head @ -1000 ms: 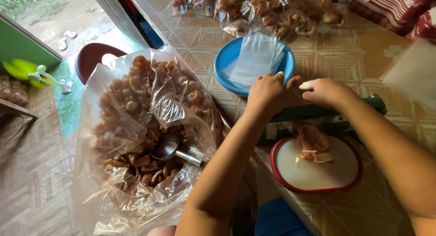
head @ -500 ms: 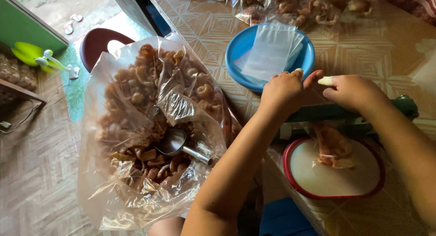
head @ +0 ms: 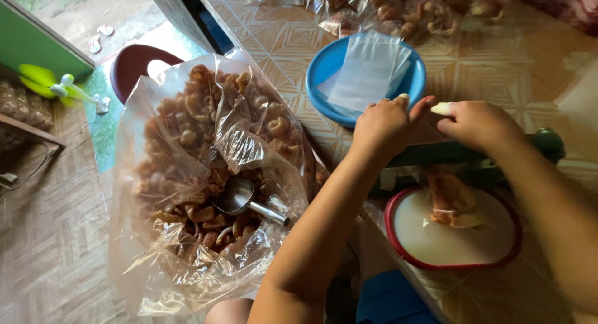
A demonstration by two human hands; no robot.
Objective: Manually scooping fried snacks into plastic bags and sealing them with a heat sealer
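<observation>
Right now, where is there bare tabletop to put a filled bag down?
Bare tiled tabletop lies right of the round blue plastic plate, beyond the right hand. Crowded: packed snack bags along the far edge, and the red-rimmed white tray near the front.

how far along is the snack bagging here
Done: filled packets lie heaped at the table's far edge. In hand: the left hand and right hand press on a green sealer, with a part-filled small bag hanging over the red-rimmed plate. Left: the big clear sack looks well stocked, a metal scoop in it, and empty bags wait in the blue bowl.
</observation>
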